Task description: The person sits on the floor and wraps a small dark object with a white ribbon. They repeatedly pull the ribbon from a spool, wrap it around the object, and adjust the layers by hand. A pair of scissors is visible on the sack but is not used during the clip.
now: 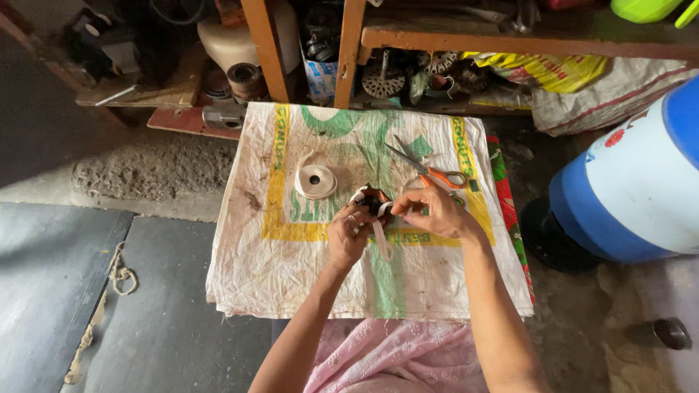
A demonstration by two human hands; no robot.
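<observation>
String (121,275) lies knotted on the grey floor, well to the left of the woven sack (291,269) that is spread over the desk. On the sack, left of its middle, sits a roll of white tape (315,180) with a loose end curling up from it. Nearer the sack's middle, the left hand (348,234) has its fingers curled and pinched on a small dark round part (373,201) wrapped in white tape; a strip of that tape (383,241) hangs down from it over the sack. The right hand (431,211) grips the same part from the other side, fingertips pressed against it, so both hands hold it just above the cloth. Behind the right hand, orange-handled scissors (428,169) lie on the sack, blades pointing up and left. Well off the sack's right edge stands a blue and white drum (632,191).
</observation>
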